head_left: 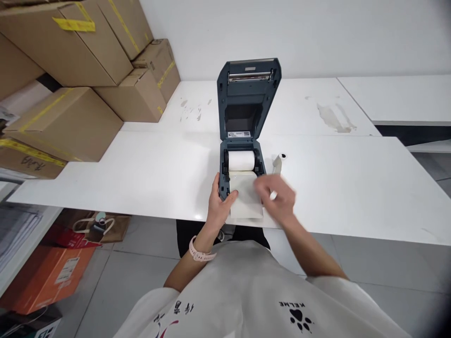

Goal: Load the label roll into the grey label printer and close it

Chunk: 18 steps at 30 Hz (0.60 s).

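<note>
Nearest, a white paper strip (246,209) hangs forward from the printer (240,141), its free end reaching the front edge of the worktop (334,188), somewhere near the middle. The left hand (219,204) clasps the printer's left front side, fingers along the outside and thumb laid over the strip, an arrangement that seems to steady both base and paper. The right hand (278,195) is blurred, fingers curled close to the strip's right border; I cannot tell whether it pinches the paper or how far it is open.

Behind the hands, the paper roll (241,160) sits between side holders in the base, probably so it can turn as paper pulls off. Just right of the printer is a smaller roll (282,157) with a loose tail. The lid (243,101) stands tipped back toward the back edge, leaving the compartment reachable. Cardboard boxes (141,94) are stacked toward the worktop's far left corner.
</note>
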Each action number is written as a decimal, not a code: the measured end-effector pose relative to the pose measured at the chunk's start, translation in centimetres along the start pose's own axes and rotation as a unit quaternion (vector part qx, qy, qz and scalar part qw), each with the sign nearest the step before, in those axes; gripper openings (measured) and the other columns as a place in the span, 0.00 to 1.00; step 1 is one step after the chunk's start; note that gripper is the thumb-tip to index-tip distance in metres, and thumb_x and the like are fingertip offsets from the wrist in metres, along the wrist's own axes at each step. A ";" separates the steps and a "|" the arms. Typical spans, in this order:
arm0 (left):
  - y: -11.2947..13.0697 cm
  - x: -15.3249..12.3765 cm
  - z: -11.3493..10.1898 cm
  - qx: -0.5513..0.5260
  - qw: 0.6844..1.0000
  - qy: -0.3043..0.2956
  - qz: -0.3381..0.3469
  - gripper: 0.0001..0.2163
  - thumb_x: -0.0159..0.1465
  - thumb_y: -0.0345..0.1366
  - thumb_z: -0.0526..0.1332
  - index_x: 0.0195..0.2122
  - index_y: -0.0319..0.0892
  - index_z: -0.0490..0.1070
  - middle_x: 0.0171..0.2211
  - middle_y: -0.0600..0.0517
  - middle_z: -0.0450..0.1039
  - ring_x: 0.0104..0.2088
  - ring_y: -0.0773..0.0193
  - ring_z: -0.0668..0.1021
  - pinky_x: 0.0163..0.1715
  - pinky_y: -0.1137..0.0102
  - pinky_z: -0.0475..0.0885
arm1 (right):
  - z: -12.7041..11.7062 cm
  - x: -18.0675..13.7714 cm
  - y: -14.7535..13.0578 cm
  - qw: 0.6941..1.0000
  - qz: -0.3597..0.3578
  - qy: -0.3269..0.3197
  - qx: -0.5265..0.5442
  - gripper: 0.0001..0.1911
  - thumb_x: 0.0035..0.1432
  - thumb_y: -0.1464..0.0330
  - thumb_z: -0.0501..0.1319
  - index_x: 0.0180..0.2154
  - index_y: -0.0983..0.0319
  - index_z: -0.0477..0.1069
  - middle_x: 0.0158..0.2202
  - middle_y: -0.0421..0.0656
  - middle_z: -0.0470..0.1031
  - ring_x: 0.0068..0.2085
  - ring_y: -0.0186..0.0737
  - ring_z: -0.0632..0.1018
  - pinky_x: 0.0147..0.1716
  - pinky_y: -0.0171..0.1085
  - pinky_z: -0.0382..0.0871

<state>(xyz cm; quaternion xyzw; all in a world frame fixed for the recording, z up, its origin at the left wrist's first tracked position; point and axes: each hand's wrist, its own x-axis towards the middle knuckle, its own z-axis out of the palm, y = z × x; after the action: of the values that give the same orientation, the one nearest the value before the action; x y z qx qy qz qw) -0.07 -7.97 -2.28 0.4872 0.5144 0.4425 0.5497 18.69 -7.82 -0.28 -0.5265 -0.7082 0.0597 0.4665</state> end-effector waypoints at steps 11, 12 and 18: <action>0.3 -0.4 -0.4 -0.034 0.999 -0.024 -0.004 0.44 0.62 0.53 0.68 0.74 0.52 0.47 0.74 0.45 0.56 0.71 0.49 0.66 0.65 0.60 0.70 | -1.4 24.1 4.8 0.964 0.115 -0.059 0.232 0.42 0.72 0.49 0.26 0.70 0.60 0.57 0.69 0.40 0.67 0.70 0.43 0.67 0.61 0.36 0.68; 0.1 -0.5 -0.6 -0.033 0.999 -0.027 -0.011 0.44 0.62 0.53 0.68 0.74 0.52 0.48 0.74 0.45 0.56 0.71 0.48 0.66 0.66 0.59 0.70 | -1.4 23.3 4.4 0.965 0.103 -0.045 0.235 0.42 0.72 0.47 0.27 0.68 0.59 0.61 0.67 0.39 0.71 0.68 0.43 0.70 0.62 0.36 0.69; 0.4 -0.8 -3.2 -0.056 0.998 0.018 -0.025 0.39 0.65 0.61 0.59 0.73 0.53 0.53 0.76 0.45 0.50 0.74 0.48 0.59 0.70 0.55 0.62 | -3.0 10.5 0.2 0.988 0.070 -0.047 0.127 0.49 0.66 0.42 0.21 0.58 0.55 0.70 0.62 0.47 0.73 0.66 0.51 0.72 0.65 0.52 0.69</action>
<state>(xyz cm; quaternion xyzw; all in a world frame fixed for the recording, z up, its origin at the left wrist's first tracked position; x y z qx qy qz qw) -3.32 -8.49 -1.81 0.4343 0.5111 0.4653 0.5776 20.89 -0.50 7.57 -0.5080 -0.6772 0.2068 0.4905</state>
